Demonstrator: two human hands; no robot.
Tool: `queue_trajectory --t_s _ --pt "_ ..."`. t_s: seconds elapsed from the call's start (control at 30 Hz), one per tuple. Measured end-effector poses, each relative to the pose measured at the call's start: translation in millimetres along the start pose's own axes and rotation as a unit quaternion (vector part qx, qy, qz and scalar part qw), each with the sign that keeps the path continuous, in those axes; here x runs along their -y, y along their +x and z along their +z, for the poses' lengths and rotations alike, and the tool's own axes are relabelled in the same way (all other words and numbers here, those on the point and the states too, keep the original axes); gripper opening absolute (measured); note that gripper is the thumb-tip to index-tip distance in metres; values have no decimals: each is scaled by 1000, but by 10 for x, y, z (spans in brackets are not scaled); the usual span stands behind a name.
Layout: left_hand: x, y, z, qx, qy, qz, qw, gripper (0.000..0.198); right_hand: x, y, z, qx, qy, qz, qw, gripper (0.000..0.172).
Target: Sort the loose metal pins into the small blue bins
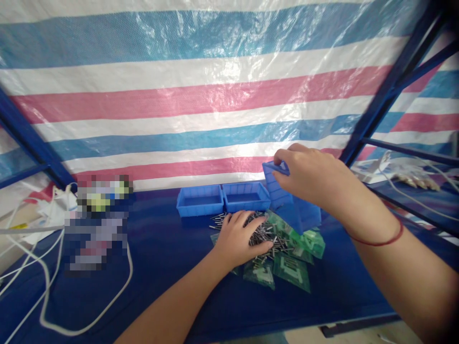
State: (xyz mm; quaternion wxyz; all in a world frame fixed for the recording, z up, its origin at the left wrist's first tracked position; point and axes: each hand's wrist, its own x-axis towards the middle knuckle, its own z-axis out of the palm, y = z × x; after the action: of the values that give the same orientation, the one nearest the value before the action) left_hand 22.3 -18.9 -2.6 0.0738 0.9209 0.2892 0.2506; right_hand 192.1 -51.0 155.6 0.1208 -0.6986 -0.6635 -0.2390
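Observation:
With fingers spread, my left hand (241, 239) lies on a heap of small metal rivet-like pins (263, 236). My right hand (304, 169) grips the upper rim of a blue plastic bin (287, 203), which is tipped up on its side at the right of the heap. Several green-tinted plastic bags (292, 271) lie under and around the pins, some with small parts inside. Behind the heap, two blue bins stand side by side: a left bin (200, 211) and a middle bin (246, 206). Part of the heap is hidden beneath my left hand.
The blue tabletop (161, 267) carries a white cable (131, 270) curving across its left side. Blurred-out items (103, 196) sit at the back left. Blue metal frame posts (380, 105) rise on both sides. A striped plastic sheet (201, 110) hangs behind.

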Motion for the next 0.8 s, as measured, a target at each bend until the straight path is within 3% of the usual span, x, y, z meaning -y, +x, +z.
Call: queue_trajectory --t_s 0.27,0.43,0.53,0.6,0.8 --pt "-34 6 -50 9 -4 -4 1000 57 -49 -43 38 -17 -21 -22 999 23" --pt "53 53 -230 -37 2 36 999 50 -444 100 224 -82 19 48 995 34" --pt "185 97 -381 -105 27 25 994 42 -841 182 569 -110 66 180 975 43" --pt "292 122 -466 -150 63 -3 987 38 -1074 156 919 -59 124 289 947 41" --pt "675 120 -564 -239 204 -160 936 31 -1394 -170 1951 50 177 349 919 41"
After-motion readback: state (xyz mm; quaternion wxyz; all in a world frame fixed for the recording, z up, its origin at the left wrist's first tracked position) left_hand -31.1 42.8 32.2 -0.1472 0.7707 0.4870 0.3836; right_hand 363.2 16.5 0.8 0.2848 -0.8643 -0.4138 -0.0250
